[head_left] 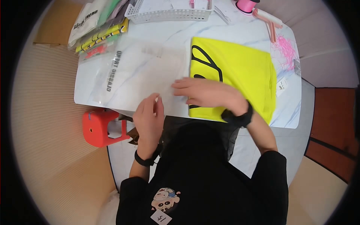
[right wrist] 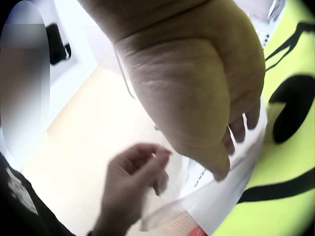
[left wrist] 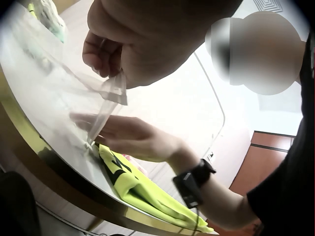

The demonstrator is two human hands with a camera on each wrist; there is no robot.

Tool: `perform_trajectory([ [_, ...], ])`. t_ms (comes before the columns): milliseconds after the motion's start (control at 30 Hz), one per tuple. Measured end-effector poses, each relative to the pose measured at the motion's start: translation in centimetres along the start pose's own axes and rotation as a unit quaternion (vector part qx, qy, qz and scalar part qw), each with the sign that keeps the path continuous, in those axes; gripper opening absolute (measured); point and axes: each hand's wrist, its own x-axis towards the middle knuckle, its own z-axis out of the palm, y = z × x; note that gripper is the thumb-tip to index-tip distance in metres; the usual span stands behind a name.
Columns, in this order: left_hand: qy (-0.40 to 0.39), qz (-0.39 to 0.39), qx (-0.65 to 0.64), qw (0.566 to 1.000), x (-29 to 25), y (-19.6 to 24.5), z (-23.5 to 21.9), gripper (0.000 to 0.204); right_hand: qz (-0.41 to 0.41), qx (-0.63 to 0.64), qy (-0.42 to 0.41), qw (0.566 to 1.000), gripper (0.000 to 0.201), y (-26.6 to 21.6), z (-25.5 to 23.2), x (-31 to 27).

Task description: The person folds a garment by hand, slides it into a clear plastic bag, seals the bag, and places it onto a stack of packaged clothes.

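At the far left corner of the table (head_left: 287,110), a stack of packaged garments (head_left: 95,28) lies with yellow and red pieces showing; below the left end of the near edge stands a red stool (head_left: 94,129). On the table's left half lies a clear bag (head_left: 131,75) printed CLASSIC TREND; at the near edge the left hand (head_left: 149,118) pinches it between thumb and curled fingers. A white basket (head_left: 168,15) stands at the far edge. The right hand (head_left: 204,92), fingers extended, is at the bag's right side, above the left border of a folded yellow cloth (head_left: 243,67); whether the fingertips are inside the bag cannot be told. The cloth, printed in black, covers much of the right half down to the near edge. Toward the far right corner are a pink spool (head_left: 246,5) and a pink-and-white tool (head_left: 268,17); a white tag (head_left: 281,86) lies right of the cloth, and pink strands (head_left: 285,52) lie near the right edge
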Motion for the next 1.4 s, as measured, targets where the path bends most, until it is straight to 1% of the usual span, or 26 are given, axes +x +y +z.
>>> perform_trajectory([
  [33,0.002,-0.027,-0.021,0.999,0.3,-0.1,0.4,0.015,0.052,0.083,-0.044,0.994,0.043,-0.1,-2.3,-1.1],
  [100,-0.005,-0.037,-0.039,0.999,0.8,-0.4,1.4,0.013,0.144,0.004,0.062,0.988,0.034,1.5,-5.5,-1.4],
  [167,-0.054,-0.057,-0.062,0.995,0.9,-0.4,2.7,0.014,0.14,-0.116,0.26,0.948,0.036,7.7,-5.2,-0.6],
  [200,-0.066,-0.058,-0.068,0.994,1.2,-0.4,3.1,0.013,0.138,-0.115,0.262,0.948,0.036,9.3,-5.1,0.2],
  [267,-0.069,-0.061,-0.06,0.994,1.3,-0.6,3.8,0.012,0.213,-0.183,0.273,0.92,0.046,10.5,-5.3,1.1],
  [300,-0.073,-0.065,-0.056,0.994,1.4,-0.6,4.1,0.012,0.211,-0.181,0.274,0.921,0.046,10.9,-5.2,1.3],
  [367,-0.067,-0.069,-0.044,0.994,1.7,-0.8,4.4,0.012,0.289,-0.151,0.146,0.934,0.056,10.5,-5.7,1.9],
  [400,-0.062,-0.072,-0.034,0.995,1.9,-1.0,4.5,0.012,0.286,-0.149,0.145,0.935,0.056,10.5,-6.2,2.2],
  [433,-0.061,-0.074,-0.031,0.995,2.0,-1.2,4.7,0.012,0.302,-0.111,0.068,0.944,0.06,10.8,-6.8,2.4],
  [467,-0.026,-0.017,0.024,0.999,2.2,-1.4,4.9,0.013,0.317,-0.073,-0.008,0.946,0.065,11.1,-7.2,2.5],
  [500,0.008,0.042,0.077,0.996,2.5,-1.6,5.1,0.014,0.315,-0.073,-0.008,0.946,0.065,11.3,-7.4,2.2],
  [567,0.029,0.065,0.076,0.995,2.9,-1.5,5.3,0.015,0.216,-0.002,0.022,0.976,0.07,11.5,-8.0,1.4],
  [600,0.049,0.087,0.073,0.992,3.0,-1.4,5.5,0.016,0.217,-0.003,0.022,0.976,0.07,11.6,-8.1,1.1],
  [700,0.038,0.101,0.05,0.993,3.0,-0.7,6.3,0.018,0.182,0.078,0.061,0.978,0.062,10.8,-8.3,0.6],
  [767,0.038,0.105,0.044,0.993,2.7,-0.1,7.0,0.02,0.146,0.111,0.01,0.983,0.061,11.2,-7.9,1.1],
  [833,0.038,0.11,0.039,0.992,2.3,0.2,7.1,0.022,0.139,0.105,0.007,0.985,0.055,10.9,-7.5,1.2],
  [933,0.044,0.099,0.031,0.994,1.8,0.2,7.1,0.02,0.092,0.131,0.002,0.987,0.051,10.2,-7.0,1.5],
  [1000,0.057,-0.107,-0.123,0.985,1.7,0.0,7.2,0.017,0.03,0.185,0.023,0.982,0.046,10.1,-6.3,1.4],
  [1033,0.057,-0.107,-0.123,0.985,1.8,-0.2,7.1,0.017,0.03,0.184,0.023,0.982,0.046,10.2,-6.0,1.4],
  [1100,0.069,-0.02,-0.125,0.99,2.0,-0.5,6.9,0.013,0.017,0.143,0.025,0.989,0.04,10.6,-5.7,1.4],
  [1133,0.069,-0.019,-0.125,0.99,2.0,-0.6,6.6,0.013,0.017,0.143,0.027,0.989,0.04,10.2,-5.8,1.5],
  [1200,-0.04,0.125,-0.043,0.99,1.5,-0.6,5.9,0.016,0.075,0.128,0.081,0.986,0.034,9.4,-5.7,1.4],
  [1233,-0.041,0.127,-0.044,0.99,1.1,-0.7,5.6,0.016,0.077,0.127,0.083,0.985,0.034,9.9,-5.6,1.6],
  [1300,-0.102,0.201,0.064,0.972,0.3,-1.0,5.3,0.021,0.123,0.109,0.138,0.977,0.033,10.9,-5.0,2.2],
  [1333,-0.103,0.2,0.064,0.972,0.0,-0.9,5.3,0.021,0.124,0.11,0.137,0.977,0.033,10.5,-4.8,2.3],
  [1400,-0.101,0.162,0.056,0.98,-0.4,-0.5,5.3,0.027,0.203,0.06,0.16,0.964,0.035,9.7,-4.3,2.4],
])
